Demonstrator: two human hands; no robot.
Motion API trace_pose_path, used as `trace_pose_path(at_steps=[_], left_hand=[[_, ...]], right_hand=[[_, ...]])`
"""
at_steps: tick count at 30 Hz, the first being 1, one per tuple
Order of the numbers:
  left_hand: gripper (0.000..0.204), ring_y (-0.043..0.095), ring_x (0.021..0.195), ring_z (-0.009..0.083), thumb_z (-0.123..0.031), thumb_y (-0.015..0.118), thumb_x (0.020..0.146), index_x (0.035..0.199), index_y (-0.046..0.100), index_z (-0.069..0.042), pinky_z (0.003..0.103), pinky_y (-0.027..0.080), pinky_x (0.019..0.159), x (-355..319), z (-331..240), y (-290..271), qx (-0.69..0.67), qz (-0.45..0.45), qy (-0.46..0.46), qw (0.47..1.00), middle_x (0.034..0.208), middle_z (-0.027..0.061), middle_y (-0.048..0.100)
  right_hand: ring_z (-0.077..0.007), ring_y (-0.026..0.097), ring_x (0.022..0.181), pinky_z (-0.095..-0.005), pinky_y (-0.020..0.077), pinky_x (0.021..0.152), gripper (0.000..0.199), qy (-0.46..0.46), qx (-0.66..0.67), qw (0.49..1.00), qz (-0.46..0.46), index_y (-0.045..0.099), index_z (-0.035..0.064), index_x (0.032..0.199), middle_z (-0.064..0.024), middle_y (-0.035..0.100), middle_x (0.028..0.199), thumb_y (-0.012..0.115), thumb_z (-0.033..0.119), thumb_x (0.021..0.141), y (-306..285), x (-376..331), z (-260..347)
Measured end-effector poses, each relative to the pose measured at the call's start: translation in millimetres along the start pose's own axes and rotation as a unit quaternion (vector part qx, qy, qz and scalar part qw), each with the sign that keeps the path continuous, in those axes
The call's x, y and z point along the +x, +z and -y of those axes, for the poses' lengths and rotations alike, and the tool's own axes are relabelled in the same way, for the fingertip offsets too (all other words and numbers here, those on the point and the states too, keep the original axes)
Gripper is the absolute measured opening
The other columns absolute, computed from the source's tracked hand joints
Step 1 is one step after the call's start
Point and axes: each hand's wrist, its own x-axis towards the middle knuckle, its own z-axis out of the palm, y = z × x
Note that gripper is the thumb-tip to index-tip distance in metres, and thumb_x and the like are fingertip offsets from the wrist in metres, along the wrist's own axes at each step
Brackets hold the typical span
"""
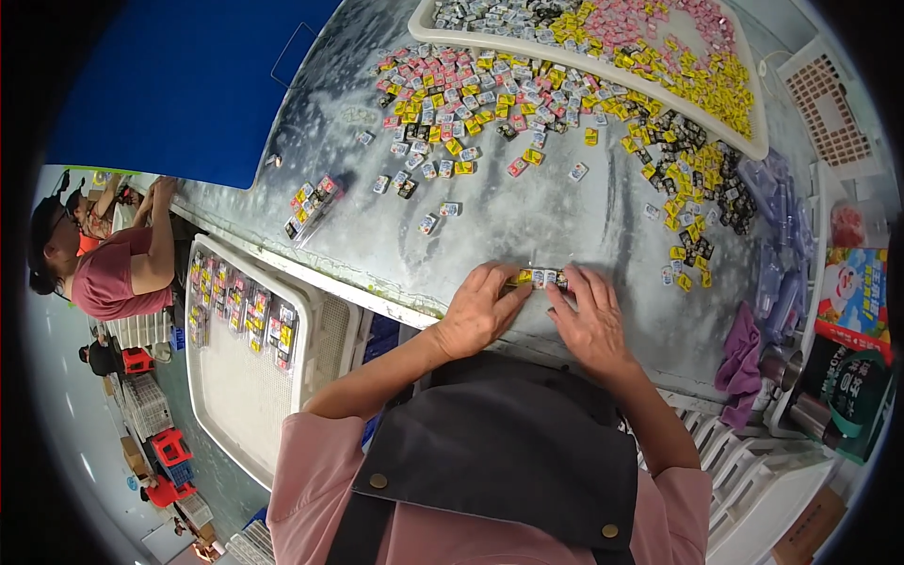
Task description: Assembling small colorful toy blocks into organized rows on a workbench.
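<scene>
At the table's front edge, a short row of small printed pieces point(543, 277), yellow, white and dark, sits between my hands. Clear plastic seems to lie around it. My left hand point(478, 309) pinches the row's left end with thumb and fingers. At the other end, my right hand point(589, 317) has its fingers bent over the pieces. A filled clear pack point(314, 209) of similar pieces rests on the table to the left. Beyond my hands, loose pieces point(452, 104) in pink, yellow, white and black are spread across the tabletop.
A white tray point(584, 58) heaped with pieces stands at the back. Clear plastic packs point(777, 226) and a purple cloth point(740, 363) lie right. Left of the table, a white crate point(240, 395) holds filled packs. A blue panel point(179, 85) and a co-worker point(122, 264) are far left.
</scene>
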Motion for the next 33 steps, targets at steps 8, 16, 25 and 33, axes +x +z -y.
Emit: trace_pose_path(at_steps=[8, 16, 25, 33], left_hand=[[0.041, 0.058, 0.106, 0.0340, -0.003, 0.075, 0.076, 0.116, 0.066, 0.003, 0.043, 0.050, 0.091, -10, 3, -10, 0.049, 0.001, 0.017, 0.999, 0.121, 0.0153, 0.060], [0.039, 0.057, 0.106, 0.0346, -0.005, 0.075, 0.079, 0.116, 0.065, 0.004, 0.044, 0.050, 0.091, 0, 6, -17, 0.023, 0.003, 0.021, 1.000, 0.120, 0.0165, 0.060], [0.042, 0.059, 0.100, 0.0394, -0.009, 0.075, 0.083, 0.121, 0.061, 0.003, 0.044, 0.049, 0.088, 99, 73, -2, 0.039, -0.090, -0.043, 0.994, 0.112, 0.0208, 0.060], [0.040, 0.058, 0.095, 0.0368, -0.013, 0.075, 0.082, 0.117, 0.062, 0.001, 0.045, 0.049, 0.085, 128, 86, 33, 0.079, -0.064, -0.093, 0.990, 0.100, 0.0173, 0.059]], right_hand=[[-0.0348, 0.035, 0.146, -0.0573, 0.0228, 0.120, 0.074, 0.005, 0.040, 0.995, 0.089, 0.048, -0.0030, 0.142, -0.0196, 0.041, 0.154, 0.075, 0.032, 0.083, -6, -1, 7], [-0.0361, 0.033, 0.147, -0.0525, 0.0226, 0.121, 0.062, 0.039, 0.099, 0.991, 0.076, 0.046, -0.0048, 0.143, -0.0210, 0.039, 0.155, 0.066, 0.027, 0.093, -9, -5, -3], [-0.0400, 0.058, 0.114, -0.0447, 0.0472, 0.097, 0.038, 0.131, 0.108, 0.979, -0.112, 0.057, -0.0030, 0.127, -0.0210, 0.058, 0.124, 0.064, 0.007, 0.091, 6, 76, -73], [-0.0372, 0.058, 0.107, -0.0447, 0.0497, 0.091, 0.035, 0.145, 0.088, 0.985, -0.046, 0.062, 0.0010, 0.121, -0.0160, 0.059, 0.111, 0.067, 0.002, 0.086, 23, 132, -94]])
